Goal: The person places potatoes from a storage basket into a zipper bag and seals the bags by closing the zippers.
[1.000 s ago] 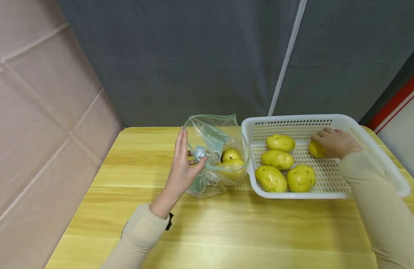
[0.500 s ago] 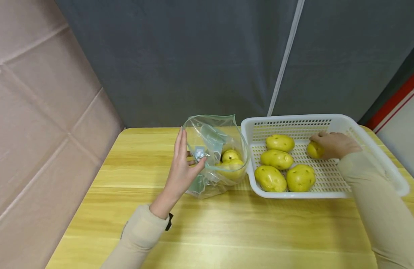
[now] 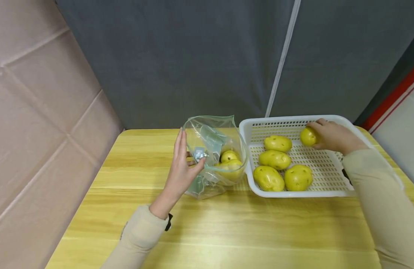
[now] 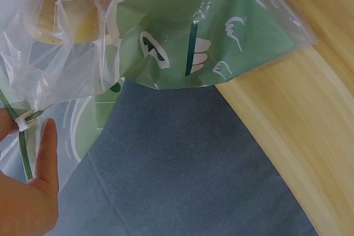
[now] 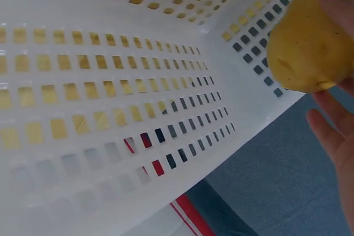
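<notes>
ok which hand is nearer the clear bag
Left. The left hand holds the clear bag by its edge; the right hand is farther right, gripping a potato at the white basket.

held potato partly behind right grip, white basket partly behind right sleeve

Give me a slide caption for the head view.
Right hand grips a rounded yellow potato over a rectangular white plastic basket; left hand holds an open, clear, green-printed plastic bag.

Seven potatoes are visible: four lying in the basket, one held potato, and two inside the bag. There is one basket, one clear zipper bag and one table.
</notes>
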A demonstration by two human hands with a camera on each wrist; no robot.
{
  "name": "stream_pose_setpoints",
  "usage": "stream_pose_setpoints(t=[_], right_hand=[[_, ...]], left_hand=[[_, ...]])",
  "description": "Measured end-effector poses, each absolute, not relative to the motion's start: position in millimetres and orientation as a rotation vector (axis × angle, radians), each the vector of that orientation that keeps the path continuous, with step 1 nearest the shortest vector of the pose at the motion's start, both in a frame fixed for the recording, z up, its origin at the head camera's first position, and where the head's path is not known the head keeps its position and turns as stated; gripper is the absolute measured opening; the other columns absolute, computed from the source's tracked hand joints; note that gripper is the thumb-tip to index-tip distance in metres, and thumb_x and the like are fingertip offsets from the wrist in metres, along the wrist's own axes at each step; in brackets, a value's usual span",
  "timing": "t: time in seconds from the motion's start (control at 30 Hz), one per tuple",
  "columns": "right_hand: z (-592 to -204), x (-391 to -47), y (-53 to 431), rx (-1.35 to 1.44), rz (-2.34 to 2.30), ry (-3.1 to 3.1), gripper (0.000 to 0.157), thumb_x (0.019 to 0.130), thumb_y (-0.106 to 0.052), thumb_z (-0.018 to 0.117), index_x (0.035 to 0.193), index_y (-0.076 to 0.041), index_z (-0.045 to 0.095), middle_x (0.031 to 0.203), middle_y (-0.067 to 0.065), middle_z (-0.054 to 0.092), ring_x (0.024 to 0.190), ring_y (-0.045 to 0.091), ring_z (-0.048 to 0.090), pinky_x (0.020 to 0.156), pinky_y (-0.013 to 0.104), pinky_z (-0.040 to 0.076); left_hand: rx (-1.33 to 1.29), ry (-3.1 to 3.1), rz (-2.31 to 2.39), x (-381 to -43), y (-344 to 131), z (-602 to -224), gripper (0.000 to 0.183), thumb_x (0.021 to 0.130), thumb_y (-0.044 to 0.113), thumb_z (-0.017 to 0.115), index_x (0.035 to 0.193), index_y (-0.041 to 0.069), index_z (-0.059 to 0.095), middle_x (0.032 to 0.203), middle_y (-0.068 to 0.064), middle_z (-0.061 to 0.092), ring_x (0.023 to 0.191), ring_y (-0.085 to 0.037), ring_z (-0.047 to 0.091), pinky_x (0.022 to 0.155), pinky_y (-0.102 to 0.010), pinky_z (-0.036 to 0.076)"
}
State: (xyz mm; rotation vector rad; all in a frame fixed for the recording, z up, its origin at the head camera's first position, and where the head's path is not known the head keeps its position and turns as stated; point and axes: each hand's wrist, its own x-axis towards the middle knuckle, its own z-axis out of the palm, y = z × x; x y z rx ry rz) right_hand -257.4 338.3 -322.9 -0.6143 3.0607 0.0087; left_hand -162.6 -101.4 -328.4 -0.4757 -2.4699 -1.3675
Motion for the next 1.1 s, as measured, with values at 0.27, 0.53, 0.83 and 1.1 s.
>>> stream_pose_setpoints(t=[0.27,0.53,0.83,1.1], right_hand=[[-299.9,-255.2,326.2,-0.588,-0.120,3.221,0.069,0.074,-0.014,0.078,0.131,0.001,0.045,0.122,0.030,0.049,0.101,0.047,0.051,0.084,0.061,0.046],[-279.0,-251.9,308.5,-0.646,-0.248,3.394,0.074,0.071,-0.008,0.081,0.134,0.002,0.044,0.128,0.029,0.045,0.109,0.048,0.045,0.089,0.064,0.042],[-263.3,-243.9,280.9,-0.653,-0.364,3.471,0.075,0.072,-0.008,0.081,0.137,-0.004,0.043,0.136,0.026,0.042,0.117,0.047,0.042,0.082,0.065,0.046],[-252.4,-237.1,248.6,-0.864,-0.480,3.574,0.073,0.067,0.000,0.083,0.131,-0.002,0.048,0.135,0.026,0.046,0.119,0.046,0.045,0.086,0.063,0.049]], left_hand=[[-0.481,-2.477,-1.361,-165.7,-100.2,-328.0,0.095,0.085,0.003,0.068,0.153,0.002,0.002,0.162,-0.012,-0.001,0.087,-0.023,0.056,0.075,-0.029,0.059],[-0.475,-2.487,-1.356,-167.5,-99.4,-327.8,0.095,0.085,0.003,0.068,0.154,0.003,0.003,0.162,-0.012,-0.001,0.089,-0.024,0.056,0.075,-0.030,0.059],[-0.485,-2.481,-1.361,-167.3,-98.1,-328.6,0.095,0.086,0.003,0.068,0.154,0.003,0.002,0.162,-0.012,-0.001,0.088,-0.024,0.057,0.075,-0.030,0.059],[-0.484,-2.482,-1.374,-167.1,-96.8,-329.0,0.095,0.086,0.004,0.068,0.154,0.005,0.001,0.162,-0.011,-0.002,0.089,-0.024,0.056,0.076,-0.031,0.059]])
